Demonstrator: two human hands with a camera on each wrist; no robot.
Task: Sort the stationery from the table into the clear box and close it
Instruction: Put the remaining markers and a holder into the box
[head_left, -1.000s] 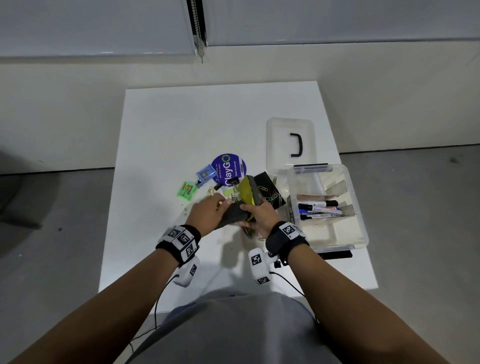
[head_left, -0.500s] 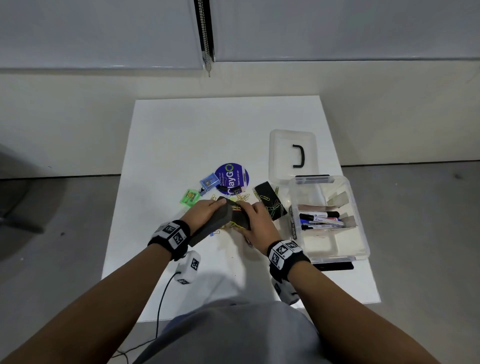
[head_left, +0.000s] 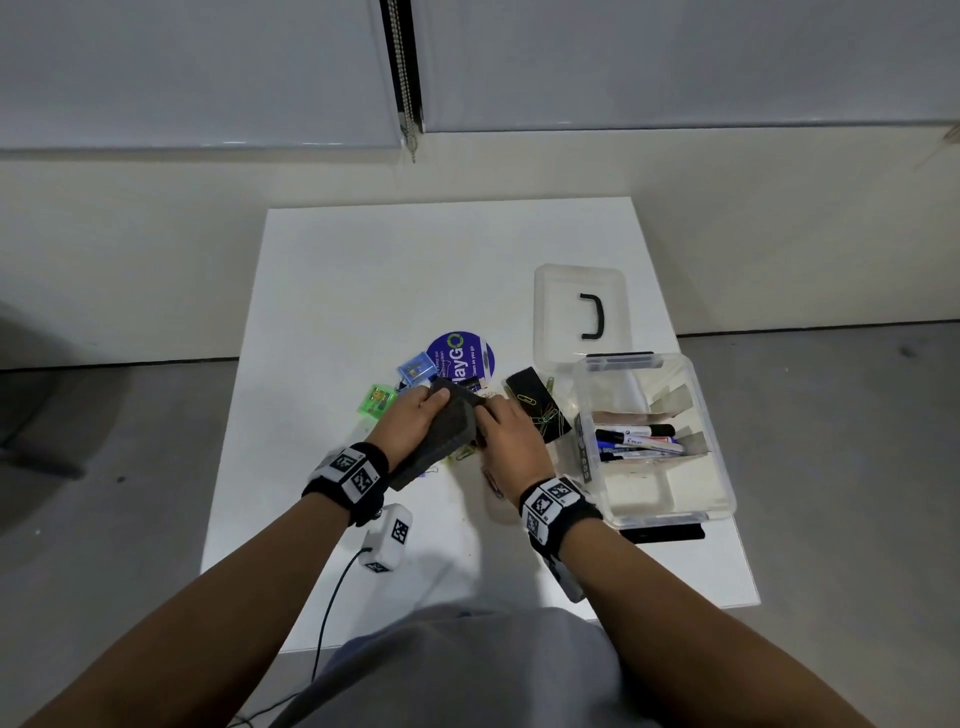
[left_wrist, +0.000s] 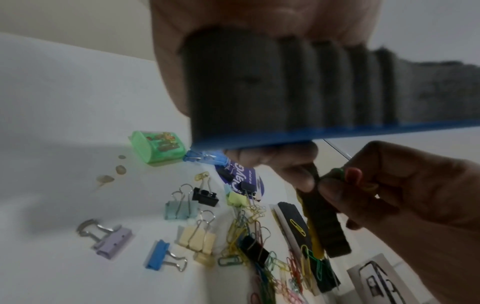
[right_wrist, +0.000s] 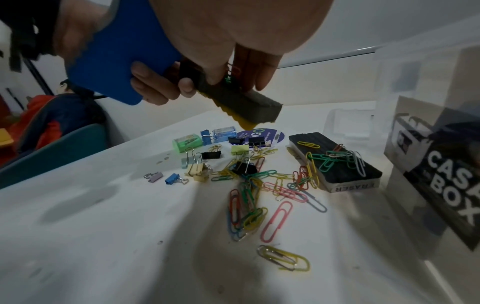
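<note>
"ERASER" on black eraser (right_wrist: 351, 186), "BOX" on clear box label (right_wrist: 451, 197), "PILOT" on marker (head_left: 635, 440)

The far half and the left side of the white table (head_left: 395, 270) lie bare, giving open passage there. In the middle, beneath both raised hands, the way is littered: loose paper clips (right_wrist: 249, 209), binder clips (right_wrist: 197, 168), a green sharpener (head_left: 376, 399), a blue sharpener (head_left: 415, 368), a purple round sticker (head_left: 465, 356) and a black eraser (right_wrist: 337, 162) with clips lying on it. Along the right edge the open clear box (head_left: 722, 467) and its lid (head_left: 556, 312) just behind it block the path, though the box's near compartment holds open room, with markers (head_left: 639, 439) filling the middle one.
</note>
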